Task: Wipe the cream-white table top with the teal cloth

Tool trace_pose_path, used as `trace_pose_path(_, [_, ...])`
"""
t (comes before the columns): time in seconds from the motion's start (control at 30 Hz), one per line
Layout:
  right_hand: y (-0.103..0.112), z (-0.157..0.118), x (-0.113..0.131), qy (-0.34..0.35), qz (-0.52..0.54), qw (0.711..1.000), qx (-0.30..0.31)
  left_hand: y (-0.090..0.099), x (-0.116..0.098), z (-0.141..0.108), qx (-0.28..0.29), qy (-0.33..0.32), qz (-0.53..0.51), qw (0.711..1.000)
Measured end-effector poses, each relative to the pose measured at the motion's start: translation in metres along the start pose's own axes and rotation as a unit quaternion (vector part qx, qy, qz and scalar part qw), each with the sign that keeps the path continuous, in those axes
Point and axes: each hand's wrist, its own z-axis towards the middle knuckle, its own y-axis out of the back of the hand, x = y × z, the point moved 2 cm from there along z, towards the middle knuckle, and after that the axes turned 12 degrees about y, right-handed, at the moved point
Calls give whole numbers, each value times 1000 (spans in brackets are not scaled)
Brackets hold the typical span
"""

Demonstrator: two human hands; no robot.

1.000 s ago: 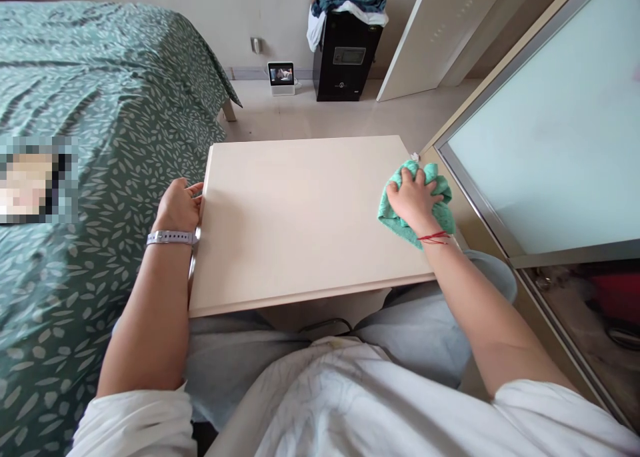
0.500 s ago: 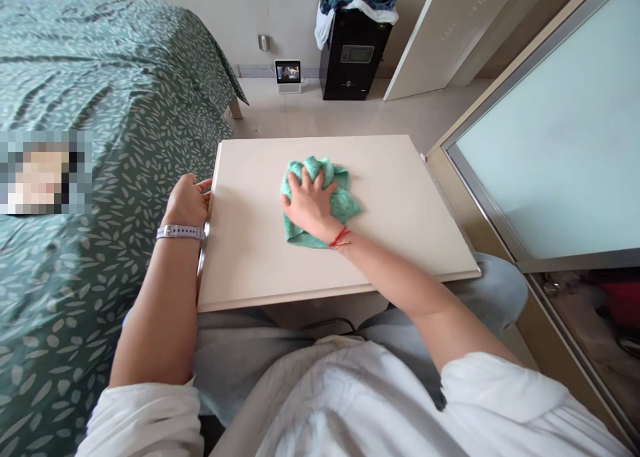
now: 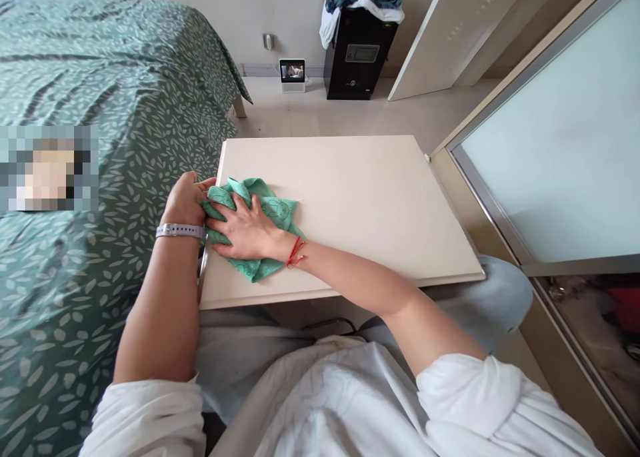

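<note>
A pale cream tabletop [image 3: 350, 197] lies across in front of me, over my knees. Spread over a green cloth [image 3: 277, 207], my right hand [image 3: 247, 227] presses it onto the left part of this surface. The cloth is crumpled under the fingers, and its left end reaches the tabletop's left edge. My left hand [image 3: 187, 200] grips that same edge from the side, its fingertips partly hidden by the edge and the cloth. The two hands are close together, with cloth between them.
To the left is a bed [image 3: 125, 110] with a green leaf-patterned cover. A small screen [image 3: 293, 72] and a black cabinet [image 3: 355, 57] topped with clothes stand by the far wall. A sliding frosted-glass door [image 3: 565, 137] borders the right side.
My right hand has slid the green cloth leftward across the tabletop, from near its middle to the left edge. My left hand stays at the edge.
</note>
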Motion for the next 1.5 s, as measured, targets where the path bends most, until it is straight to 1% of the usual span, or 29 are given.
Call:
trace_pose_path(0.1, [4,-9,-8,34,-20,999,30,1,0,-3,-35,-7,31,999])
trace_pose_path(0.2, [7,-21,-19,80,-15,996,49,-2,1,-11,-21,-4,1,1000])
trace_pose_path(0.23, [9,-27,-25,85,-8,995,47,-4,2,-14,-14,-2,-11,1000])
trace_pose_path(0.3, [11,-40,-40,71,4,997,38,-7,4,-18,-6,-1,-29,1000])
trace_pose_path(0.4, [14,-65,-70,3,5,1000,22,-10,5,-20,-10,-18,-37,999])
trace_pose_path(0.5, [21,-98,-104,-76,3,997,5,-9,5,-18,-24,-26,-12,999])
trace_pose_path(0.6, [29,-136,-136,-154,-5,988,-10,-9,4,-19,-34,-24,9,999])
trace_pose_path(0.7, [37,-178,-165,-238,-16,971,-24,-10,5,-22,-42,-22,14,999])
trace_pose_path(0.83, [44,-233,-191,-352,-43,933,-57,-10,6,-22,-34,-18,10,999])
trace_pose_path(0.93, [46,-264,-198,-455,-71,883,-90,-9,5,-21,-30,-16,13,999])
trace_pose_path(1.0, [44,-277,-197,-519,-85,844,-107,-10,5,-23,-32,-12,13,999])
trace_pose_path(1.07, [42,-284,-192,-566,-91,811,-119,-11,5,-26,-38,-5,16,999])
trace_pose_path(1.13, [38,-286,-184,-597,-95,787,-124,-13,5,-31,-49,-1,23,999])
trace_pose_path(1.2, [34,-285,-176,-615,-99,772,-126,-15,6,-36,-57,-6,28,998])
trace_pose_path(1.23, [32,-283,-172,-618,-99,769,-127,-16,6,-37,-61,-9,29,998])
trace_pose_path(1.27, [30,-280,-168,-616,-96,770,-131,-16,6,-39,-65,-9,30,997])
trace_pose_path(1.33, [24,-270,-161,-597,-87,784,-144,-16,6,-40,-69,-4,36,997])
trace_pose_path(1.4, [19,-255,-153,-562,-79,808,-156,-16,5,-40,-66,4,34,997])
trace_pose_path(1.5, [10,-219,-136,-493,-71,854,-149,-17,6,-41,-55,10,14,998])
